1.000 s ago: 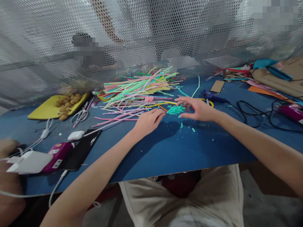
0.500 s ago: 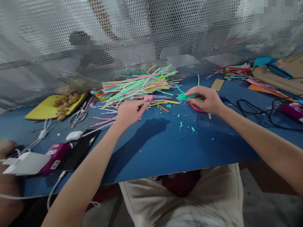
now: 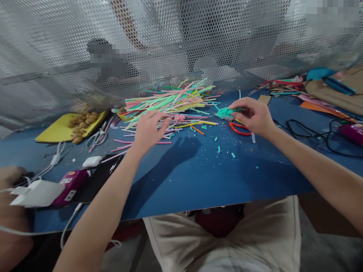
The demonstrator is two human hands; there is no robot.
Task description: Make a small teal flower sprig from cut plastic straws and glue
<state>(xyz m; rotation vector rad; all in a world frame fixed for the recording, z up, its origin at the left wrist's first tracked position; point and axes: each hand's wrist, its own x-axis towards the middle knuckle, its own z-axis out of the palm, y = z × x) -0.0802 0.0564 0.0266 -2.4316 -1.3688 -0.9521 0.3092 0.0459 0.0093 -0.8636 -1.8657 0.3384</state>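
Note:
My right hand [image 3: 253, 115] is closed in a pinch on a bunch of short teal straw pieces [image 3: 226, 112], held just above the blue table [image 3: 184, 170]. Red-handled scissors [image 3: 239, 129] lie right beneath that hand. My left hand [image 3: 149, 130] reaches into the near edge of a big pile of coloured straws [image 3: 170, 101], fingers curled down over some thin straws; whether it grips one is unclear. Loose teal bits [image 3: 218, 149] are scattered on the table between my hands.
A perforated metal screen [image 3: 181, 45] walls the table's back. At left lie a yellow sheet with nuts [image 3: 75, 124], grey scissors [image 3: 96, 138], a white earbud case [image 3: 91, 161], a black phone [image 3: 98, 179] and a magenta device [image 3: 66, 185]. Black cables [image 3: 309, 136] and card scraps [image 3: 326, 94] crowd the right.
My right hand gathered the teal pieces off the table and lifted them back toward the pile, uncovering the red scissors. My left hand moved left and back into the straws.

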